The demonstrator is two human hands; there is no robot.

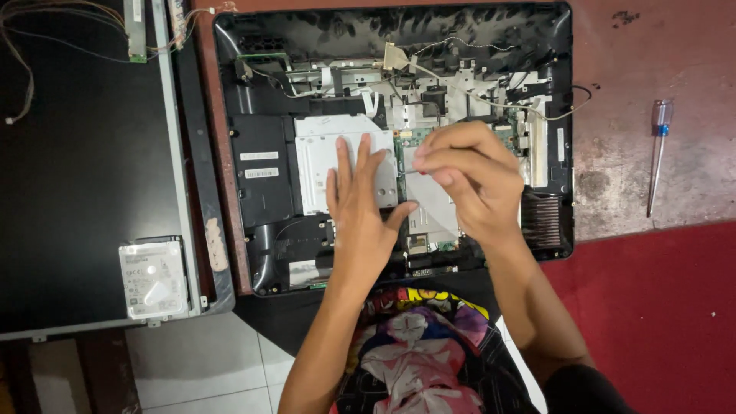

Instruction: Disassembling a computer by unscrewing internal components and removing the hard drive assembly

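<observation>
- Nearest the camera: both forearms rise from the lower edge of the frame over a patterned garment and converge on an opened computer chassis (253, 192) lying flat.
- Left hand (360, 207): palm down, fingers straight and slightly spread, pressed flat on the silver drive housing (322, 165) in the middle of the chassis. Nothing is grasped; the hand lies released and extended, thumb angled right toward the other hand.
- Right hand (471, 180): wrist bent, knuckles up, fingers curled and pinched around a thin screwdriver shaft (410, 172) with a reddish handle end at the fingertips. The tip points left, over the green circuit board (418, 138), just beside the left thumb.
- Beyond the hands: loose wires (491, 103) cross the upper metal brackets of the chassis.
- Left side: a dark display panel (84, 153) lies beside the chassis, with a silver hard drive (153, 277) resting on its lower right corner.
- Right side: a second screwdriver (658, 153) with a clear and blue handle lies on the bare floor, well apart from both hands.
</observation>
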